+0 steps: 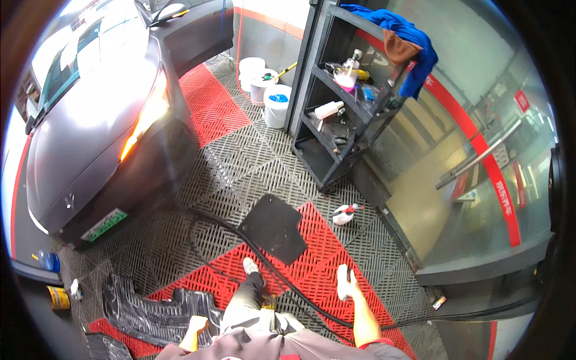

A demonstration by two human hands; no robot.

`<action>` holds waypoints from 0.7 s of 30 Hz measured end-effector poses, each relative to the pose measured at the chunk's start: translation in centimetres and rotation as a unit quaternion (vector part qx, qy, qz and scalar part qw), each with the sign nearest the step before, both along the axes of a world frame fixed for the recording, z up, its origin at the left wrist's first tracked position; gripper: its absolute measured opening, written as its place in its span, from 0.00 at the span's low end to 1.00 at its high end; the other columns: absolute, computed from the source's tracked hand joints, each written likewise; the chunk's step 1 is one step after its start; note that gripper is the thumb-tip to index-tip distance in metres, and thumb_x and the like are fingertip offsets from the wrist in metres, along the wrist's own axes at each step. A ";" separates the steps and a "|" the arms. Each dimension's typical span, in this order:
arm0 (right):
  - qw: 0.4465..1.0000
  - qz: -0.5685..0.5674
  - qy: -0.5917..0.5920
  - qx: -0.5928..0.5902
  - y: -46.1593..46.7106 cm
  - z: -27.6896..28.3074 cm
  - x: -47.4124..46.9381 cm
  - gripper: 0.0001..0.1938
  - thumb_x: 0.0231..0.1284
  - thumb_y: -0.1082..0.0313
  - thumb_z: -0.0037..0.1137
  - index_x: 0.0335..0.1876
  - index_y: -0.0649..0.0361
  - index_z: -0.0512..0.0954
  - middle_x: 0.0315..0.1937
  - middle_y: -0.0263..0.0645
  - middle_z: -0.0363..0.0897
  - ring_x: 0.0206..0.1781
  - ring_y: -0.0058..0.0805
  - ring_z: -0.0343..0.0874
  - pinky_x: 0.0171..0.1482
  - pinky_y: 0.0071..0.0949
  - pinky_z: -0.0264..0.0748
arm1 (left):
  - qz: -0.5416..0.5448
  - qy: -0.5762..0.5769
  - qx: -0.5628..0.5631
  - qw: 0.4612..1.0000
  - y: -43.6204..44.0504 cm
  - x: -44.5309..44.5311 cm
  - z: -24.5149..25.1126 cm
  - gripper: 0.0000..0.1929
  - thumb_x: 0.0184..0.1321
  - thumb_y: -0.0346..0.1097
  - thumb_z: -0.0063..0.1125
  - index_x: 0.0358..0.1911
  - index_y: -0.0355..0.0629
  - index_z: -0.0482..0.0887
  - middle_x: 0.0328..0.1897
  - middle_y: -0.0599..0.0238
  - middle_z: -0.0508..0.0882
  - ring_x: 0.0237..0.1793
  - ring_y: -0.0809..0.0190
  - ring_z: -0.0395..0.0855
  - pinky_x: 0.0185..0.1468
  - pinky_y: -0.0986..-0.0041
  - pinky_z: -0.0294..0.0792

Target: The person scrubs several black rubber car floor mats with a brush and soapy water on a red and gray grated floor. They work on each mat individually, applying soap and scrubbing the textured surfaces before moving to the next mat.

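Note:
My right hand (352, 288) is closed around a white and black handheld item (344, 282), perhaps a brush; its exact kind is unclear. It is held out over the red floor grating. My left hand (198, 324) is curled near my waist, above a black moulded car floor mat (157, 301); whether anything is inside its fingers does not show. A flat dark car mat (273, 229) lies on the grating ahead of my foot. Beyond it stands a white spray bottle (344, 217) with a red and black trigger head.
A black hose (288, 284) crosses the floor. A grey car (103, 126) with an open door stands left. White buckets (276, 112) line the wall beside a black shelf rack (330, 168) with bottles and blue cloths. Glass panels (450, 135) rise at right.

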State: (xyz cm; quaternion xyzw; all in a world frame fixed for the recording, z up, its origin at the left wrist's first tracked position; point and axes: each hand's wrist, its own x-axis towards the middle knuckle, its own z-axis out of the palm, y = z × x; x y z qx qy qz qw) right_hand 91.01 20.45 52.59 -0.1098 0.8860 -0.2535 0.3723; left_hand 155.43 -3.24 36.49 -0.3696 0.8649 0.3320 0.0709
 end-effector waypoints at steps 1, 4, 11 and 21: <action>0.999 0.024 -0.034 0.034 0.0 0.1 -0.4 0.28 0.71 0.62 0.54 0.73 0.44 0.59 0.47 0.45 0.79 0.41 0.35 0.81 0.39 0.38 0.78 | -0.065 0.016 -0.092 0.993 -5.4 -2.7 0.9 0.08 0.49 0.36 0.61 0.18 0.42 0.83 0.15 0.59 0.80 0.19 0.59 0.78 0.28 0.65 0.69; 0.983 -0.074 -0.090 0.139 0.5 1.4 -0.2 0.23 0.71 0.62 0.53 0.69 0.46 0.64 0.43 0.46 0.80 0.37 0.38 0.82 0.36 0.41 0.78 | -0.075 0.117 -0.263 0.955 -20.8 -11.9 6.3 0.09 0.48 0.38 0.61 0.17 0.43 0.79 0.15 0.55 0.79 0.20 0.54 0.79 0.29 0.62 0.71; 0.945 -0.139 -0.177 0.238 -7.9 3.6 -4.7 0.16 0.70 0.61 0.49 0.60 0.51 0.75 0.32 0.48 0.82 0.28 0.45 0.83 0.28 0.48 0.78 | 0.335 0.334 0.199 0.858 -44.3 -30.9 20.9 0.21 0.68 0.37 0.55 0.14 0.43 0.74 0.13 0.71 0.76 0.17 0.73 0.70 0.26 0.77 0.63; 0.939 0.211 -0.133 0.238 -77.4 -6.7 -39.1 0.26 0.71 0.36 0.40 0.59 0.48 0.59 0.24 0.45 0.80 0.23 0.42 0.80 0.28 0.41 0.76 | 0.436 -0.110 0.336 0.828 -53.1 -41.8 13.9 0.11 0.57 0.37 0.61 0.33 0.34 0.84 0.31 0.49 0.84 0.35 0.48 0.83 0.43 0.62 0.74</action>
